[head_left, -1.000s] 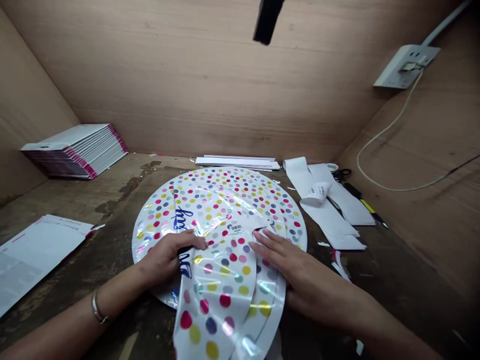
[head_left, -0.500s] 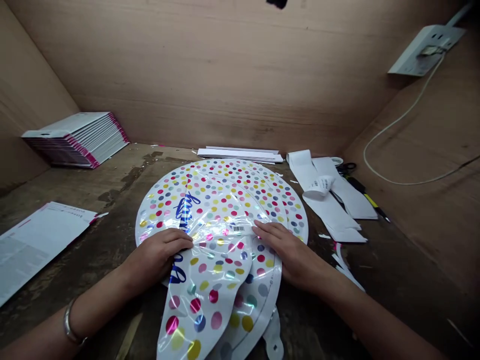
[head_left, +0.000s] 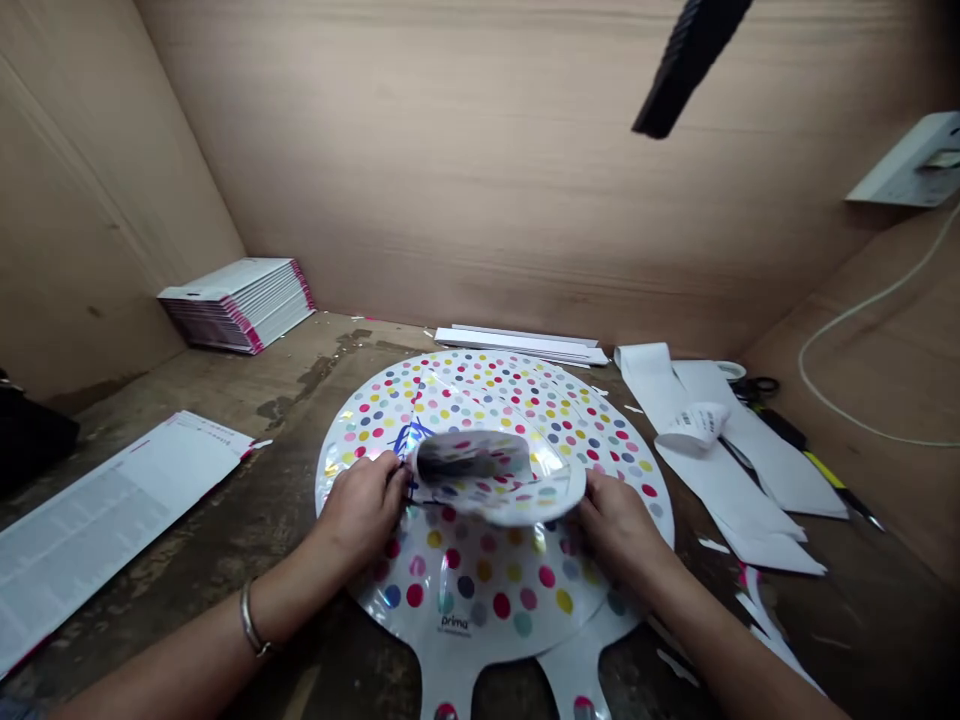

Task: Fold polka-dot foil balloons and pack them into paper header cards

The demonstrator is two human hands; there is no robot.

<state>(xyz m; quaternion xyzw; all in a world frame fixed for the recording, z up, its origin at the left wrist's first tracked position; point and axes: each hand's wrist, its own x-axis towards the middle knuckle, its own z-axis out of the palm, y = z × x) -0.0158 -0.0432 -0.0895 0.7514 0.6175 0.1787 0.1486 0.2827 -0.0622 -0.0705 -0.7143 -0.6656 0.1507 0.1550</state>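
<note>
Flat foil balloons [head_left: 484, 590] with multicoloured polka dots and long tail tabs lie stacked on the table. Across the stack, the upper balloon's part is curled over into a loose roll [head_left: 499, 510] that stands up a little. My left hand [head_left: 364, 510] is closed on the left end of this fold, beside the partly covered blue lettering [head_left: 409, 437]. At the opposite end, my right hand [head_left: 619, 520] pinches the balloon's edge. Its fingertips are partly hidden. The word "prima" shows on the white foil below the fold.
White packets with pink edges [head_left: 240, 305] are stacked at back left, with a printed card [head_left: 142, 500] nearer. Paper strips [head_left: 521, 345] lie along the back wall. Label paper [head_left: 720, 460], black-handled scissors [head_left: 761, 387] and a yellow-black cutter [head_left: 817, 465] are at right.
Both hands have gone from resting flat on the balloon to gripping its folded part, which now curls upward. The tail tabs now show at the front. The view has shifted left.
</note>
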